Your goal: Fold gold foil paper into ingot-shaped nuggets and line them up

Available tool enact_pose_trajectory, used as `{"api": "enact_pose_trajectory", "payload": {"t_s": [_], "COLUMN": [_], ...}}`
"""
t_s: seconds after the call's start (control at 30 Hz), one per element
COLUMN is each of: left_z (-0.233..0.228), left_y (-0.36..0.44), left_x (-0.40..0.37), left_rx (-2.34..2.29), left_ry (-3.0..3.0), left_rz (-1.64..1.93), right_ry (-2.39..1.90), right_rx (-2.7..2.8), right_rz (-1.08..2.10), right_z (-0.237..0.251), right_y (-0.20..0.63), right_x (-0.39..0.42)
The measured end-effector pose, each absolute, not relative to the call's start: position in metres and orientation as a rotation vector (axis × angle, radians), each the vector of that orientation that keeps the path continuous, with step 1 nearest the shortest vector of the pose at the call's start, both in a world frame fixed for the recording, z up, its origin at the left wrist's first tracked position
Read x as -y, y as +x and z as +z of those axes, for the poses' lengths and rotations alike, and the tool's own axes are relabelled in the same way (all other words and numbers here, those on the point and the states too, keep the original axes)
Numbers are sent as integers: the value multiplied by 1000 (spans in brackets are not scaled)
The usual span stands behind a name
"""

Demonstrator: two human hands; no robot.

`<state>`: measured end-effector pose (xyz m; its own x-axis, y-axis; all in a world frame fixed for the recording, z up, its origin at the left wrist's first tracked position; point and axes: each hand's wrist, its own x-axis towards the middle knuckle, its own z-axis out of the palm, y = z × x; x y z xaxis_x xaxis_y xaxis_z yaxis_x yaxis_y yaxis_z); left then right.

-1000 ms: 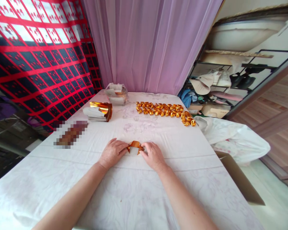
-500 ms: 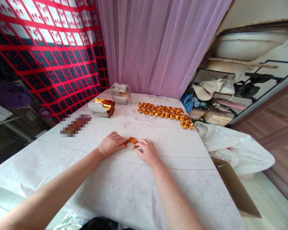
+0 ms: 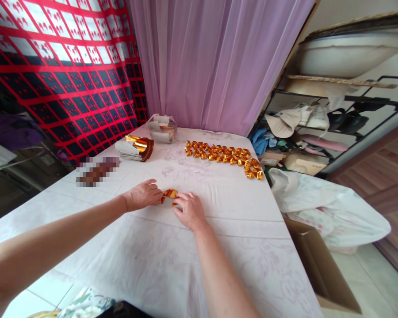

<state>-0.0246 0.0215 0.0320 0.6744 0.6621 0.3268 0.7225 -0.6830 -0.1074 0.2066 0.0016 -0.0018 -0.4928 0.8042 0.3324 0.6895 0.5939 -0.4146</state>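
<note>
A small piece of gold foil paper, partly folded, lies on the white tablecloth in the middle of the table. My left hand pinches its left side, fingers closed on the foil. My right hand presses on its right side from the front, covering part of it. Both forearms reach in from the lower edge of the view.
Several folded gold foil pieces lie in rows at the far right of the table. A stack of foil sheets and a clear container stand at the far left. A cardboard box and white bag sit right of the table.
The view has swung and both hands with the foil now sit further left in the picture. The foil looks more folded and smaller, with my right hand covering more of it.
</note>
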Motion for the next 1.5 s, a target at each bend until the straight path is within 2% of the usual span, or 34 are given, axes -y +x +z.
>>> {"api": "enact_pose_trajectory", "payload": {"t_s": [0.2, 0.5, 0.83, 1.17, 1.5], "left_z": [37, 29, 27, 26, 23], "left_y": [-26, -33, -34, -28, -30], "left_x": [-27, -34, -35, -33, -34], "left_rx": [759, 540, 547, 486, 567], "left_ry": [-2707, -2613, -2605, -2559, -2584], "left_rz": [-168, -163, -230, -205, -282], "right_ry": [-1198, -1140, -1079, -1071, -1085], "right_rx": [2337, 2437, 2442, 2559, 2560], "right_rz": [353, 158, -187, -145, -250], "right_z": [-2, -4, -10, 2, -2], "right_y": [209, 208, 202, 205, 201], "right_x": [-2, -3, 0, 0, 1]}}
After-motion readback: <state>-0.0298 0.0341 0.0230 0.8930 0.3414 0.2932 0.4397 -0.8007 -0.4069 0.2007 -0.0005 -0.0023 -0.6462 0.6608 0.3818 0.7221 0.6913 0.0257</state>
